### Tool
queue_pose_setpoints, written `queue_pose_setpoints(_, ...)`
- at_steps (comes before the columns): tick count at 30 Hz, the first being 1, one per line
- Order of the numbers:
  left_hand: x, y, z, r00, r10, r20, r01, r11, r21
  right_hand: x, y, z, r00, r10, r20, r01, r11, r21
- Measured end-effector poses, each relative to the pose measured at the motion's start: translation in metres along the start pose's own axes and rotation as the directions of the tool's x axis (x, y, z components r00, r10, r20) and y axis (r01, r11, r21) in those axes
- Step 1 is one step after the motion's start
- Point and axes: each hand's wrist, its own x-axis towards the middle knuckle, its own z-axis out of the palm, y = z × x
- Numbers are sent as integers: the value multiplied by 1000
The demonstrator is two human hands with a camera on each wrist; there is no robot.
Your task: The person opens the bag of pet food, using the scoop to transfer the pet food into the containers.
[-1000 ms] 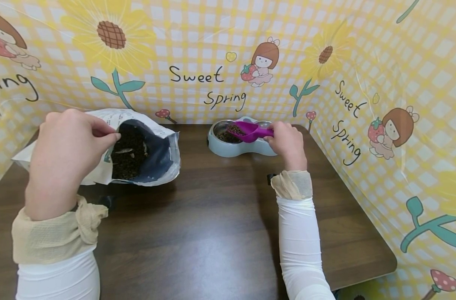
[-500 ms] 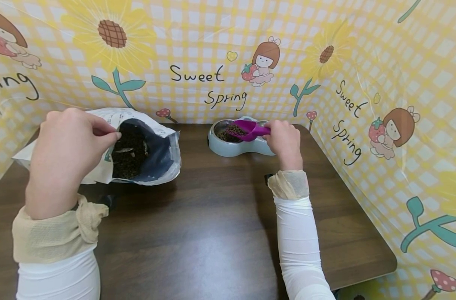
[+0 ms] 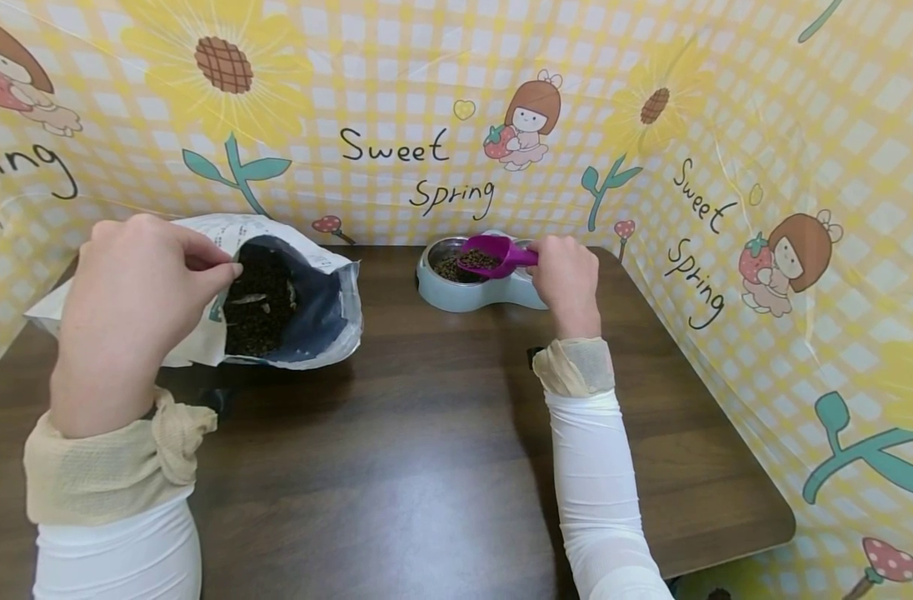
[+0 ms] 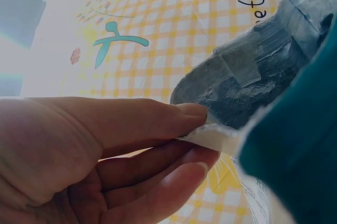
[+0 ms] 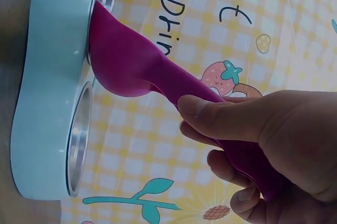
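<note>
Scoop (image 3: 494, 254) in R grip (image 3: 569, 279), over bowl (image 3: 456, 292)

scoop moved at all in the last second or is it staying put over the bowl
Yes. The scoop has lifted slightly and edged away from the person, judged against the bowl, which stays put.

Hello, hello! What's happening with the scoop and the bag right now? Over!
Left hand pinches bag rim, holding it open. Right hand grips purple scoop, full of kibble, over left bowl. Nothing in the way.

white sleeves (image 3: 602, 492), beige mesh wrist cuffs (image 3: 572, 367)
</note>
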Motion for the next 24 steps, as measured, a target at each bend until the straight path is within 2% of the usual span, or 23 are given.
queue_pose_setpoints(11, 0, 0, -1, 1000, 5, 0, -5, 1000, 0, 1, -3, 5, 997, -22, -71, 20, 999, -30)
queue_pose_setpoints(24, 1, 0, 1, 1000, 9, -12, -9, 1000, 2, 1, -2, 6, 978, -124, -165, 111, 990, -83)
